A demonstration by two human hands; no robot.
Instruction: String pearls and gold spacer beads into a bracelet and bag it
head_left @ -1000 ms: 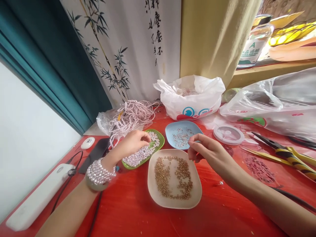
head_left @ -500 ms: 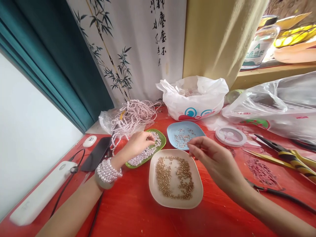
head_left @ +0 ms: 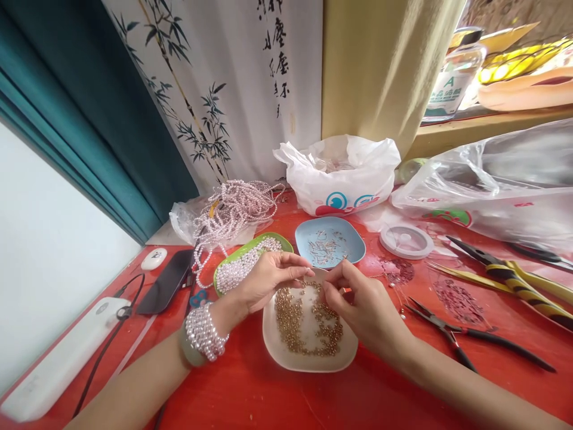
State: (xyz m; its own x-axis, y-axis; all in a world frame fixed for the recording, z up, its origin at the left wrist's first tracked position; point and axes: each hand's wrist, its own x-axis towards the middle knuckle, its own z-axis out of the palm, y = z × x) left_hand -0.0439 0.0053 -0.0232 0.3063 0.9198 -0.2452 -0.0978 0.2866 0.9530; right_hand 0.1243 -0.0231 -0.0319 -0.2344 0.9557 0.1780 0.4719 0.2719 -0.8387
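My left hand (head_left: 278, 278), a band of strung pearl beads (head_left: 206, 332) on its wrist, hovers over the upper left of the cream tray (head_left: 308, 363). Its thumb and fingertips are pinched together; what lies between them is too small to make out. Facing it, my right hand (head_left: 353, 291) is over the tray's upper right, thumb and index finger pinched, their contents hidden. Gold beads (head_left: 290, 322) lie spread in the cream tray. Left of it, a green tray (head_left: 286, 243) holds pinkish-white pearl beads (head_left: 237, 270). Behind, a blue tray (head_left: 356, 245) holds small metal pins (head_left: 326, 251).
Strung pearls (head_left: 242, 206) are heaped at the back left. Black-handled pliers (head_left: 452, 328), yellow-and-black pliers (head_left: 514, 278), yellow tweezers (head_left: 470, 276) and a clear round case (head_left: 406, 240) lie right. Plastic bags (head_left: 340, 179) stand behind. A phone (head_left: 165, 283) and white power bank (head_left: 67, 358) lie left.
My left hand has moved right from the green tray to above the cream tray. My right hand has shifted slightly down and left, bringing both hands' fingertips close together. The view has shifted slightly.
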